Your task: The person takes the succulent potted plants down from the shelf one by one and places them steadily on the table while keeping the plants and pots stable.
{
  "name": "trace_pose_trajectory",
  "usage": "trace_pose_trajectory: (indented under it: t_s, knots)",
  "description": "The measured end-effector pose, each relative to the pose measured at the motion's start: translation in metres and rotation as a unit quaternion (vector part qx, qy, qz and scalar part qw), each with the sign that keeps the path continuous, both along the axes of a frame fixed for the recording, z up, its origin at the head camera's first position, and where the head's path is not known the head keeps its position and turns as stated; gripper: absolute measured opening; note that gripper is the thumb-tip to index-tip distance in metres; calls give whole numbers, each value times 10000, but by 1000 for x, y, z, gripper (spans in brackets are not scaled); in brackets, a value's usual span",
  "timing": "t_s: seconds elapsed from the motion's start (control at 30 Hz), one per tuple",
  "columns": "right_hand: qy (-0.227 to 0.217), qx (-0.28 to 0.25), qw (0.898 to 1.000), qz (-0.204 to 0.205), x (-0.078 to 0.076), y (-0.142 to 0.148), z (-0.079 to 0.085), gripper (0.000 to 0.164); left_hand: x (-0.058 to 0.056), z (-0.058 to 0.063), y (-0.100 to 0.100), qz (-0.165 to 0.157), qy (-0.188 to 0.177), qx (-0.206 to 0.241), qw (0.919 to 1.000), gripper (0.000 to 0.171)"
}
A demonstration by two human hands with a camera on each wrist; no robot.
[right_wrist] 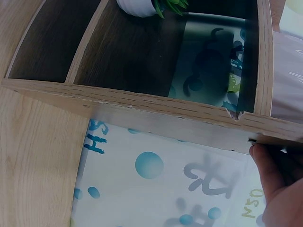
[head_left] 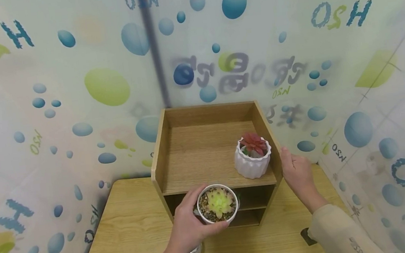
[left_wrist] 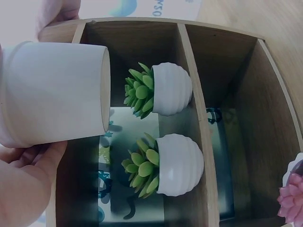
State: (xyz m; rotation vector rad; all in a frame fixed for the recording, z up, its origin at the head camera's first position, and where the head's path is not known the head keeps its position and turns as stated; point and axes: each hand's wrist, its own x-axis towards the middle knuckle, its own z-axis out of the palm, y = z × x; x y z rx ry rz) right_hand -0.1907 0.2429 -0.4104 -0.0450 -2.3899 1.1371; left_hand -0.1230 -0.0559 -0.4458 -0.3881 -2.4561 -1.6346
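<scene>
My left hand (head_left: pixel 188 225) holds a white pot (left_wrist: pixel 57 94) with a yellow-green succulent (head_left: pixel 219 202), thumb and fingers round its sides. It is in front of a wooden shelf unit (head_left: pixel 204 143), overlapping its front in the head view. My right hand (head_left: pixel 299 173) is at the unit's right side panel with fingers curled, and its thumb (right_wrist: pixel 265 165) meets the panel's outer face. On the top board, near that panel, stands a white fluted pot (head_left: pixel 253 166) with a red succulent. Two small white ribbed pots (left_wrist: pixel 173 89) with green succulents stand in the compartment below.
A pink succulent (left_wrist: pixel 293 196) in a white pot shows at the edge of the left wrist view. A small black object (head_left: pixel 308 236) lies on the wooden table (head_left: pixel 117 238) by my right sleeve. Patterned fabric walls (head_left: pixel 114 146) rise behind and beside the table.
</scene>
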Motion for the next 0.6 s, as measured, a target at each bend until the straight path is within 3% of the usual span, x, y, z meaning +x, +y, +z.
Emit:
trace_pose_trajectory:
  t_s: [0.6]
  knots:
    - [145,62,9999,12,-1,0,-2,64,7,-15,1,0,-334,-114,9994,99]
